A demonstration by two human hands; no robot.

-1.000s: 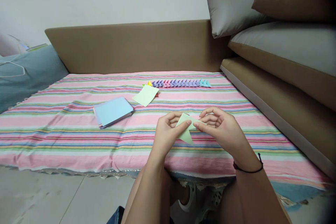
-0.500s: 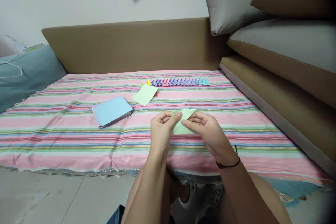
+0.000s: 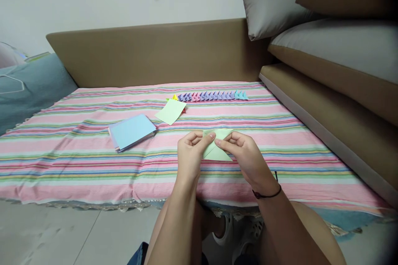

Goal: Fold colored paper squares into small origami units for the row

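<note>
Between my two hands is a folded piece of light green paper (image 3: 214, 151), with diagonal creases and a pointed corner at its lower right. My left hand (image 3: 193, 149) pinches its left side, thumb lying on top. The right side is pinched by my right hand (image 3: 241, 149), its thumb tip close to the other thumb near the middle. A flat light green sheet (image 3: 171, 112) lies beyond on the striped cloth, partly over small yellow and red folded pieces. Left of it rests a stack of coloured paper (image 3: 133, 131) with light blue on top.
A row of folded paper pieces (image 3: 211, 96) in purple, pink and blue stretches across the back of the striped cloth (image 3: 77, 145). Grey and brown cushions (image 3: 336, 62) are piled on the right. A brown backrest (image 3: 155, 54) stands behind, and a blue-grey cushion (image 3: 37, 85) at left.
The hands keep their pinch on the green paper and have barely moved. Its lower right corner now shows as a sharper point. The whole view has shifted slightly.
</note>
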